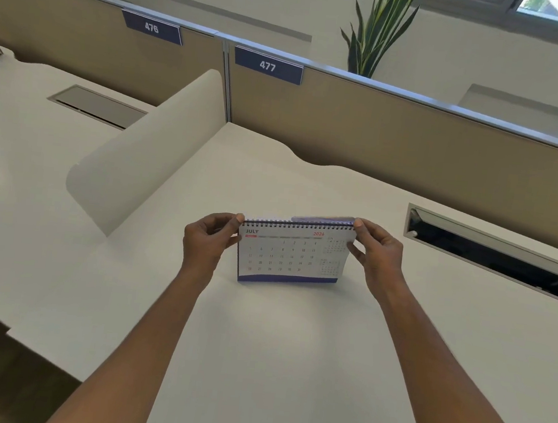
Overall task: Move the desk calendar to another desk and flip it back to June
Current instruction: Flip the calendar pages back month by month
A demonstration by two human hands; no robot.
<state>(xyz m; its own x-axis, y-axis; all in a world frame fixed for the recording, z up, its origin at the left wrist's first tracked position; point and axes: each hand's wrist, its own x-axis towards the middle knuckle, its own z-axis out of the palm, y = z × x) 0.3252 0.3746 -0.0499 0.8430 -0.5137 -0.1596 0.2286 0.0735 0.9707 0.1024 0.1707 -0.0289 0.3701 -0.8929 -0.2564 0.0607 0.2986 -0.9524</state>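
Observation:
A spiral-bound desk calendar (292,255) stands upright on the white desk (290,350) below the sign 477. Its front page reads JULY 2026, with a blue strip along the bottom. My left hand (207,241) pinches the top left corner at the spiral. My right hand (375,252) pinches the top right corner, thumb and fingers on the upper edge. A bluish page edge shows just behind the spiral on the right side.
A curved white divider (145,159) separates this desk from the desk under sign 476 (151,27). An open cable tray slot (493,251) lies at the right. A tan partition wall (382,136) runs along the back. Plants stand behind it.

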